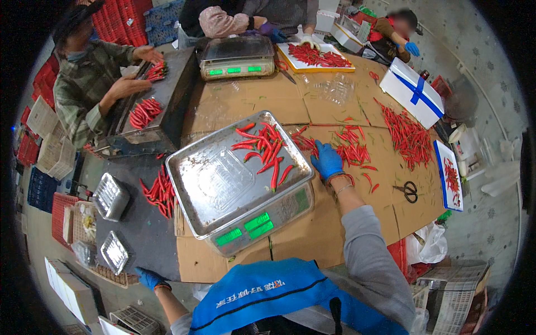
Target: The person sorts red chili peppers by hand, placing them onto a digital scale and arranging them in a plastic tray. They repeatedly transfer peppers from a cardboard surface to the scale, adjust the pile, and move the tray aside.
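Observation:
My right hand (328,161), in a blue glove, rests on a pile of red chilli peppers (351,146) to the right of a digital scale (259,226); whether its fingers have closed on any pepper is hidden. On the scale's steel tray (188,176) lie loose red chillies (268,144) and a clear plastic container (226,180). My left hand (150,278), also gloved in blue, is at the near edge of a dark table at lower left, below two stacks of clear plastic trays (111,197). More chillies (160,192) lie between these trays and the scale.
Scissors (406,191), a large chilli pile (406,134) and a blue-rimmed tray (448,176) are at the right. A second scale (236,58) and a yellow-rimmed tray (289,52) stand at the far side. Co-workers are around the table; one at left holds chillies over a metal box (180,96).

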`<action>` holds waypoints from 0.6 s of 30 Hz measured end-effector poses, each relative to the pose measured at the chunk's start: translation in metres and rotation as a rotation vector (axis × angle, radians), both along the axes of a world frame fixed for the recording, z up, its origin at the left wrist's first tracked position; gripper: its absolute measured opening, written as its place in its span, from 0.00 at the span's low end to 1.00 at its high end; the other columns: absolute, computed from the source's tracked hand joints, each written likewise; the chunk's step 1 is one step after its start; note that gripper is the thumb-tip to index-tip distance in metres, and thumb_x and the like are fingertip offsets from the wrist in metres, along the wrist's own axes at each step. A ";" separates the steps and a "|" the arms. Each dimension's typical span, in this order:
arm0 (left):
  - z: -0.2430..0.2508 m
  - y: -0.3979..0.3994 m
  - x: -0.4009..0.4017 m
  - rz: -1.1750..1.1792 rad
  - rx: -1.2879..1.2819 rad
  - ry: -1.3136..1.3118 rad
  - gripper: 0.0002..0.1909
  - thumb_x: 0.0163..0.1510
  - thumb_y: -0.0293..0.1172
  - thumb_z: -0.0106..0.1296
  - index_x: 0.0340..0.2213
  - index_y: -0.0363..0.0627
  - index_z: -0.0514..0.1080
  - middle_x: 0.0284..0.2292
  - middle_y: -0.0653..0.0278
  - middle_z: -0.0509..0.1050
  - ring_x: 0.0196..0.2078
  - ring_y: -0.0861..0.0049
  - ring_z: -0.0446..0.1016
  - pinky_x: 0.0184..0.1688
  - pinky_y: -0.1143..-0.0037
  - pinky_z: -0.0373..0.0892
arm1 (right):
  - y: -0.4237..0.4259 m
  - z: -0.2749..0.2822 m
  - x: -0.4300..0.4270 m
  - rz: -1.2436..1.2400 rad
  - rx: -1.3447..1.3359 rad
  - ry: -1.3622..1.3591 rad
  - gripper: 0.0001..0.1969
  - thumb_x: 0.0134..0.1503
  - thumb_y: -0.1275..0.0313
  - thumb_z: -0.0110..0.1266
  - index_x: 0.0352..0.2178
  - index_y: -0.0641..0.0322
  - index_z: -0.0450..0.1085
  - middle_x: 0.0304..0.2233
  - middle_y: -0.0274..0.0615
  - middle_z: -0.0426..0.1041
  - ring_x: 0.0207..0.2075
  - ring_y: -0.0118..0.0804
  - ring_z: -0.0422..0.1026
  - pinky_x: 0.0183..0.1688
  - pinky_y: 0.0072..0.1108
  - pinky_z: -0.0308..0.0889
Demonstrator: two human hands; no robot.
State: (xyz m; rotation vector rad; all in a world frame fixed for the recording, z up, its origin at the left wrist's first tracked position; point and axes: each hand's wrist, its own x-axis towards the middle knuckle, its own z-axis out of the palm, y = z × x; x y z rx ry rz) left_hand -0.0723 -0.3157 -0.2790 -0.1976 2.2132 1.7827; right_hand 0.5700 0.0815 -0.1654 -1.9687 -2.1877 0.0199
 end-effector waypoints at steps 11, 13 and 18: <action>0.013 0.009 0.014 0.065 -0.007 0.005 0.40 0.57 0.56 0.42 0.51 0.22 0.59 0.51 0.44 0.66 0.47 0.59 0.69 0.50 0.66 0.65 | -0.009 0.078 0.020 -0.089 0.132 0.506 0.17 0.52 0.68 0.52 0.44 0.62 0.70 0.43 0.52 0.72 0.46 0.48 0.72 0.48 0.31 0.66; 0.008 0.006 0.010 0.077 -0.062 0.013 0.40 0.57 0.56 0.41 0.51 0.22 0.59 0.51 0.43 0.66 0.47 0.59 0.69 0.49 0.66 0.66 | -0.009 0.112 0.005 0.032 0.164 0.644 0.18 0.52 0.68 0.53 0.45 0.63 0.69 0.44 0.52 0.72 0.46 0.46 0.72 0.48 0.29 0.66; 0.002 0.007 0.008 0.066 -0.010 0.056 0.40 0.57 0.57 0.41 0.49 0.21 0.61 0.49 0.44 0.68 0.46 0.58 0.70 0.48 0.66 0.66 | -0.013 0.140 -0.085 0.351 0.097 0.743 0.18 0.51 0.66 0.53 0.44 0.60 0.70 0.42 0.53 0.73 0.45 0.48 0.72 0.46 0.29 0.67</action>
